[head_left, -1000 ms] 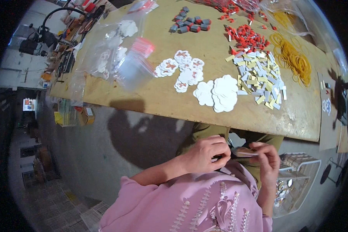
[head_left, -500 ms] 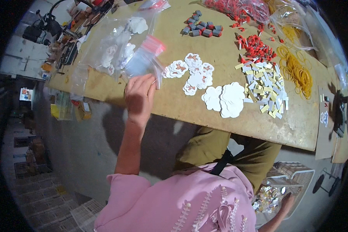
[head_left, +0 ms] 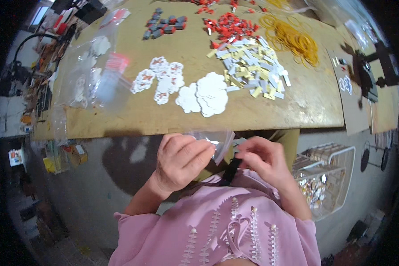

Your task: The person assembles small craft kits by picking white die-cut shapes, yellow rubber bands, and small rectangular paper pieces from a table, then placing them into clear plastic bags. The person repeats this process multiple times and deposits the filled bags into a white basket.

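Observation:
My left hand [head_left: 181,162] is closed on a small clear zip bag [head_left: 225,144], held in front of my lap just off the table's near edge. The bag sticks out past the fingertips toward the right. Beside it, my right hand [head_left: 267,162] has its fingers loosely bent and apart, with nothing visible in them. It does not appear to touch the bag. On the table lie white scalloped cards [head_left: 212,95] in a stack, and left of them printed cards with brown figures [head_left: 162,77]. A pile of clear bags with red tops [head_left: 113,82] lies farther left.
Yellow and grey strips [head_left: 255,66] are heaped right of the cards, behind them red small parts [head_left: 232,29]. Yellow rubber bands [head_left: 295,40] and grey motor-like blocks [head_left: 164,24] lie farther back. A white crate [head_left: 341,177] with filled bags stands at lower right.
My left hand has left the bag pile and come back to my lap with one bag. My right hand has risen from the crate at lower right to beside the bag. The view has shifted.

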